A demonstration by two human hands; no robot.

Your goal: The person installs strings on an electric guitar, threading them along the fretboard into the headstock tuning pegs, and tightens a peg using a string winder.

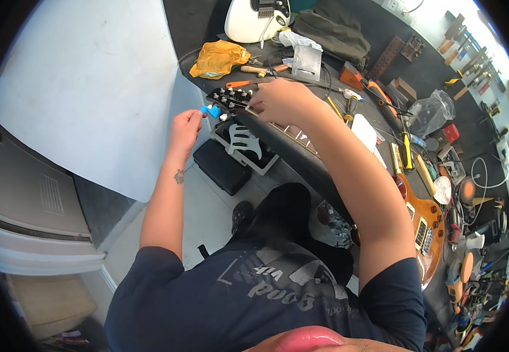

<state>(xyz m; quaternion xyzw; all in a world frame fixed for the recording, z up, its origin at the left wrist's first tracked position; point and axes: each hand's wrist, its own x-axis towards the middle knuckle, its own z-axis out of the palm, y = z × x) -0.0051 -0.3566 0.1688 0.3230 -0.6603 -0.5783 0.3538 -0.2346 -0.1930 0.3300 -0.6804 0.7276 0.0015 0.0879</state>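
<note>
An electric guitar with an amber body (435, 226) lies along the bench edge, its neck running to the far left. Its black headstock (226, 97) carries several metal tuners with pale knobs. My left hand (185, 132) is closed on a small blue string winder (213, 111), which sits against the tuner knobs on the headstock's near side. Over the top of the neck, beside the headstock, my right hand (287, 100) is curled with its fingers pressed together. What those fingertips hold is hidden; a string is too thin to make out there.
A white guitar body (254, 20) stands at the back, near a yellow cloth (219, 58). Pliers, screwdrivers and a clear plastic bag (430, 114) crowd the bench's right side. Below the headstock are a black case (222, 167) and a tray with a white pickguard (244, 139).
</note>
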